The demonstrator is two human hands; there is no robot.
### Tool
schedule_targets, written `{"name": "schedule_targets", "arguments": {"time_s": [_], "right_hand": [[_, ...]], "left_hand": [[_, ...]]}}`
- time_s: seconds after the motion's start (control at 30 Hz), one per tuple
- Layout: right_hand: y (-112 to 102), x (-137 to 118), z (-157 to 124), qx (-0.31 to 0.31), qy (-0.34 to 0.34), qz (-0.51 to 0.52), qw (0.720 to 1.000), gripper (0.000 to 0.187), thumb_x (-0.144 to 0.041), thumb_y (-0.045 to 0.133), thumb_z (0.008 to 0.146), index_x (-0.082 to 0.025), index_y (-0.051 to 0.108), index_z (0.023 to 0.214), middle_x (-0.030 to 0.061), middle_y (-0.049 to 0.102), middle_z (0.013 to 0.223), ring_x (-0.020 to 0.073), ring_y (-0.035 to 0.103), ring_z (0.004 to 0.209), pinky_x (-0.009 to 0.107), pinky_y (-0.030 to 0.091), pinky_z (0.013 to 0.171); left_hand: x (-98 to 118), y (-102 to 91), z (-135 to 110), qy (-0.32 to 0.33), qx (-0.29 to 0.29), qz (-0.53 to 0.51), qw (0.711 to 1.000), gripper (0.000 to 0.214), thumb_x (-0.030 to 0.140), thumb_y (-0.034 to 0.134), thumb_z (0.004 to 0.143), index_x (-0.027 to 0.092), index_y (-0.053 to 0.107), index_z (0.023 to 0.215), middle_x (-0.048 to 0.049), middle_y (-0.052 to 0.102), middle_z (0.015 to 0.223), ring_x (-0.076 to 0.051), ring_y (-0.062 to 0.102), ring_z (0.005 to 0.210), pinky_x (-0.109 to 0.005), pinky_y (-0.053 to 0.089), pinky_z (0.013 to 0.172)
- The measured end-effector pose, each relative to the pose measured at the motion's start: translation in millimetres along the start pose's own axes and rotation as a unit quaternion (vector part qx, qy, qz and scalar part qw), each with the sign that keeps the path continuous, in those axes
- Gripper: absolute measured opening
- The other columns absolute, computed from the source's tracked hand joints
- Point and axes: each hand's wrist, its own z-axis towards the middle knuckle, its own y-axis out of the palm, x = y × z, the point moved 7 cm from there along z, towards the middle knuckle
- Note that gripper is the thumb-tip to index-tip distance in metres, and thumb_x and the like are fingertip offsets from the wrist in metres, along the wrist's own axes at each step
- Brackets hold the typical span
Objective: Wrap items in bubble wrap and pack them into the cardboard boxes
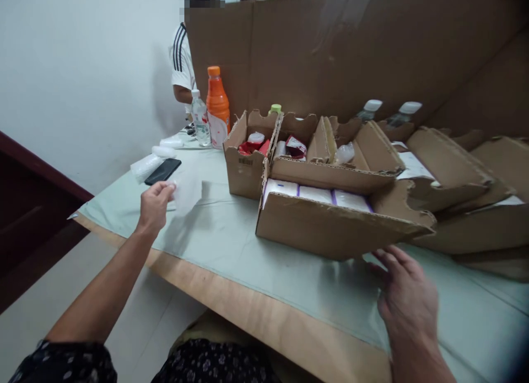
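The left hand [155, 206] is out over the near-left part of the table w/ a pale green cloth [231, 245], thumb and fingers pinched on a thin, flimsy white sheet or pouch [185, 193] that hangs just above the cloth, blurred, so its exact kind can't be told. The right hand [407, 297] is open, fingers spread, at the near lower edge of a brown cardboard box w/ flaps folded out [330, 228]; touching or not is unclear. That box shows a row of three white packets w/ purple edges [316, 195] along its near side, so it looks partly filled; the white piece in the left hand is well apart from it, not yet in any box. Far left lie a black phone [163, 171], white plastic rolls [144, 165] and an orange plastic bottle [217, 104], w/ another person in a white striped shirt [182, 63] beyond.
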Motion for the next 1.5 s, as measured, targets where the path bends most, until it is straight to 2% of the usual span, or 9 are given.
{"name": "schedule_targets", "arguments": {"time_s": [0.17,0.37,0.47,0.63,0.9,1.07,1.23,1.37,1.5], "right_hand": [[-21.6,-53.6,-57.3,0.09,-0.085,-0.015,0.992,0.022,-0.031,0.068,0.083,-0.022,0.077,0.101,0.006,0.074,0.103,0.0224,0.071,0.098,0.044,0.053,0.094],[61.7,-33.1,-187.6,-0.382,-0.004,-0.106,0.918,0.062,-0.049,0.072,0.087,-0.025,0.061,0.143,0.0141,0.067,0.139,0.0284,0.069,0.114,0.047,0.057,0.096],[88.0,-24.6,-224.8,-0.466,0.001,-0.077,0.881,0.093,-0.046,0.084,0.075,-0.025,0.044,0.157,0.0141,0.054,0.156,0.033,0.058,0.136,0.052,0.05,0.11],[74.3,-17.2,-212.3,-0.392,0.055,-0.029,0.918,0.027,-0.04,0.061,0.096,-0.022,0.078,0.106,0.0075,0.08,0.105,0.0231,0.074,0.097,0.037,0.057,0.09],[18.6,2.1,-173.9,-0.19,0.244,0.168,0.936,0.028,-0.042,0.085,0.073,-0.02,0.075,0.087,0.0005,0.073,0.072,0.0145,0.064,0.059,0.025,0.054,0.054],[-32.5,11.4,-126.5,-0.128,0.284,0.207,0.928,0.025,-0.034,0.087,0.064,-0.023,0.075,0.083,0.0,0.073,0.076,0.0153,0.063,0.059,0.023,0.05,0.042],[-114.9,4.4,-89.8,0.028,0.184,0.12,0.975,0.035,-0.037,0.084,0.071,-0.021,0.073,0.1,0.0051,0.076,0.102,0.0189,0.072,0.089,0.028,0.06,0.067],[-164.4,-36.5,-101.4,0.201,-0.008,-0.049,0.978,0.033,-0.03,0.079,0.078,-0.023,0.071,0.109,0.0109,0.071,0.127,0.024,0.071,0.11,0.035,0.059,0.081],[-99.2,-71.2,-126.3,0.046,-0.179,-0.258,0.948,0.032,-0.03,0.06,0.097,-0.023,0.067,0.127,0.0114,0.065,0.141,0.0292,0.06,0.132,0.057,0.047,0.111]], "left_hand": [[8.0,2.1,-96.1,-0.087,-0.096,-0.132,0.983,0.035,0.045,0.081,0.061,0.019,0.061,0.074,0.0016,0.063,0.07,-0.012,0.058,0.065,-0.024,0.049,0.063],[-3.9,45.8,-199.7,-0.234,-0.231,-0.212,0.92,0.047,0.042,0.099,0.05,0.017,0.067,0.075,0.0012,0.069,0.077,-0.011,0.06,0.071,-0.021,0.049,0.069],[-0.5,66.6,-235.3,-0.264,-0.331,-0.206,0.882,0.048,0.046,0.098,0.055,0.016,0.067,0.076,0.0006,0.069,0.082,-0.011,0.06,0.071,-0.021,0.048,0.068],[8.6,72.3,-253.3,-0.273,-0.435,-0.224,0.828,0.053,0.05,0.098,0.056,0.014,0.061,0.063,0.002,0.06,0.068,-0.008,0.052,0.06,-0.019,0.042,0.056],[1.7,65.9,-253.3,-0.341,-0.454,-0.25,0.784,0.063,0.062,0.098,0.047,0.012,0.071,0.076,-0.0042,0.067,0.068,-0.015,0.06,0.063,-0.026,0.049,0.063],[0.9,63.0,-209.5,-0.326,-0.449,-0.182,0.812,0.056,0.052,0.099,0.05,0.015,0.06,0.067,0.0016,0.059,0.059,-0.01,0.051,0.051,-0.022,0.041,0.05],[-13.7,60.7,-149.4,-0.212,-0.395,0.008,0.894,0.053,0.042,0.093,0.056,0.017,0.065,0.093,0.0014,0.065,0.067,-0.014,0.059,0.06,-0.025,0.048,0.057],[7.7,42.9,-135.7,0.031,-0.255,0.148,0.955,0.052,0.044,0.076,0.077,0.016,0.065,0.119,-0.0095,0.072,0.101,-0.026,0.069,0.094,-0.04,0.057,0.084],[53.6,63.6,-207.1,0.338,-0.29,0.203,0.872,0.038,0.031,0.062,0.095,0.022,0.062,0.132,-0.0124,0.065,0.136,-0.031,0.058,0.13,-0.052,0.047,0.111]]}}
